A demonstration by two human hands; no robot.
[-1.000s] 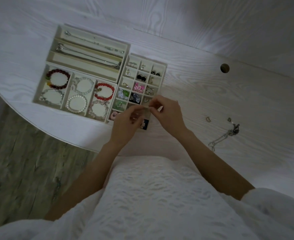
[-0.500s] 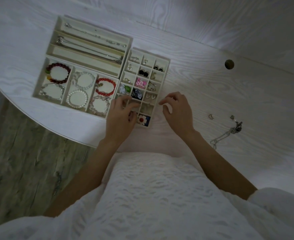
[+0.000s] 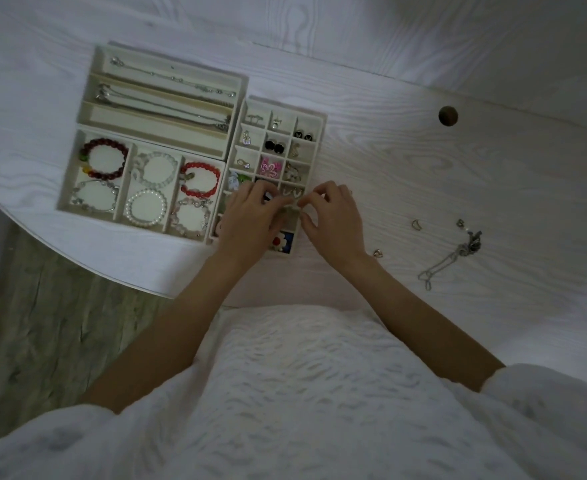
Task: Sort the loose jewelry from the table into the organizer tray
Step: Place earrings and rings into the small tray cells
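In the head view both hands are over the near end of the small grid tray (image 3: 320, 124), the organizer with many little cells that sits just right of the bracelet tray (image 3: 66, 188). The left hand (image 3: 250, 223) covers the cells near the tray's front, its fingers curled; the right hand (image 3: 333, 220) meets it over the tray's right wall, with the fingertips (image 3: 304, 202) of both hands pinched together. They seem to hold a tiny piece between them, but it is too small and dim to make out. Loose pieces lie on the table (image 3: 458, 174) to the right of the grid tray: a small ring (image 3: 416, 224), a small piece (image 3: 377, 253) close to the right wrist, and a tangled chain (image 3: 453, 259) farther out. The risk, as I judge it, is that the tiny piece slips from the pinch and lands in the wrong cell, or bounces over the nearby table edge. The poor light makes this likelier.
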